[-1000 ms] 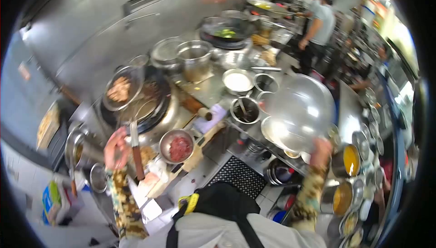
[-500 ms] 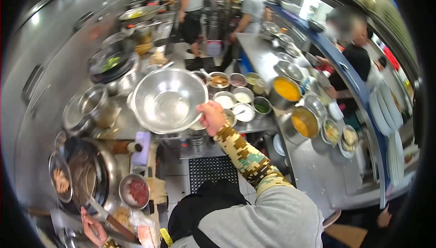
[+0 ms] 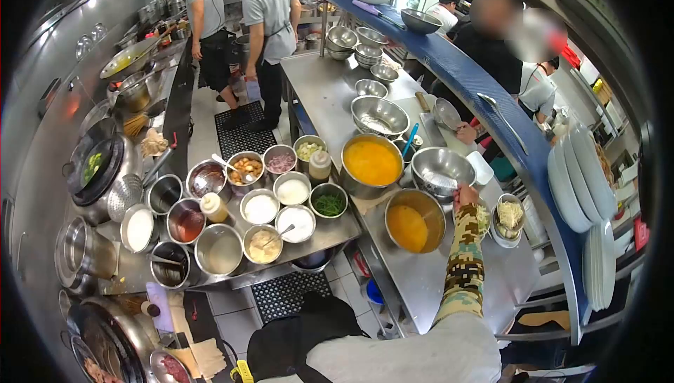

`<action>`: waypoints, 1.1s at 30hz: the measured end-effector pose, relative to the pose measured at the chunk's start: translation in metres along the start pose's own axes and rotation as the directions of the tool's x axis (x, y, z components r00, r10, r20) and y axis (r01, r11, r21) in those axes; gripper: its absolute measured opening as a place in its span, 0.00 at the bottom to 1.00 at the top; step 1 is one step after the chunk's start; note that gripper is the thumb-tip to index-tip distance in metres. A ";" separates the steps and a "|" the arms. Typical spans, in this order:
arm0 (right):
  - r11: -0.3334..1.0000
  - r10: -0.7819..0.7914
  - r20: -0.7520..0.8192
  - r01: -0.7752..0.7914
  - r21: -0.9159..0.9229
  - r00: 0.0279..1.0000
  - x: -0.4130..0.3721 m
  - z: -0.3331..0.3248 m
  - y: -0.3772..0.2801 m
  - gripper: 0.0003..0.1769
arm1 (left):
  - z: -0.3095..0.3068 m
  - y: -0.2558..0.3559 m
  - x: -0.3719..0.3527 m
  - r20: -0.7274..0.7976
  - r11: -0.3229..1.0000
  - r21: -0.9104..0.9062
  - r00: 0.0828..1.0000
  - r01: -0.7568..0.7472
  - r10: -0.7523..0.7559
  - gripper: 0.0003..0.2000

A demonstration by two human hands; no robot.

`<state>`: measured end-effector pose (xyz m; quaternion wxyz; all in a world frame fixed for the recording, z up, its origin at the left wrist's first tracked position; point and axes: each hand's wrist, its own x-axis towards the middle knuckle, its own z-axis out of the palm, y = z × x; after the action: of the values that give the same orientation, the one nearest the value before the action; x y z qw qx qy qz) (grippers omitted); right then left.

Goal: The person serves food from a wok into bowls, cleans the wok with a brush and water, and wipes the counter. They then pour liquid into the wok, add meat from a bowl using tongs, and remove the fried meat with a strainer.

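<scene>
My right hand [image 3: 465, 196], at the end of a camouflage sleeve, pinches the near rim of a shiny metal bowl [image 3: 442, 171] over the steel counter at the right. Just left of it are two pots of orange liquid, one nearer [image 3: 409, 227] and one farther [image 3: 371, 161]. A dish of pale shreds [image 3: 509, 214] lies to the right of my hand, and a white square container [image 3: 480, 168] is behind it. My left hand is out of view.
Metal pots of white, red and green ingredients crowd the middle counter [image 3: 330, 239]. Woks line the left side. Two people [image 3: 270, 25] stand in the aisle; others are behind the blue shelf [image 3: 523, 127], which holds stacked white plates [image 3: 570, 179].
The view has turned right. My right hand has carried the metal bowl from above the left-hand counter to the right counter. My left hand has gone out of view.
</scene>
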<state>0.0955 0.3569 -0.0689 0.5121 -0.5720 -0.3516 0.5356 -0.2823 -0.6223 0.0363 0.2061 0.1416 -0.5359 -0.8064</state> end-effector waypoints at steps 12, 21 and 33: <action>0.704 -0.054 0.417 0.331 -0.628 0.907 0.001 0.208 -0.034 0.23 | 0.006 0.003 0.010 -0.040 0.987 0.160 0.998 -0.034 0.041 0.27; 0.773 -0.006 0.618 0.396 -0.496 0.786 0.051 0.274 0.081 0.17 | -0.040 0.005 -0.017 0.255 0.917 -0.303 0.949 0.259 -0.184 0.21; 0.847 -0.413 0.828 0.494 0.196 0.380 -0.324 0.375 -0.015 0.09 | -0.097 0.086 -0.081 -0.007 0.977 -0.070 0.979 0.203 -0.204 0.12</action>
<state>-0.3252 0.1311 0.0643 0.3767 -0.1401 -0.7187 0.5674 -0.1523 -0.6908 0.0787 0.1310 0.1943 -0.4890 -0.8402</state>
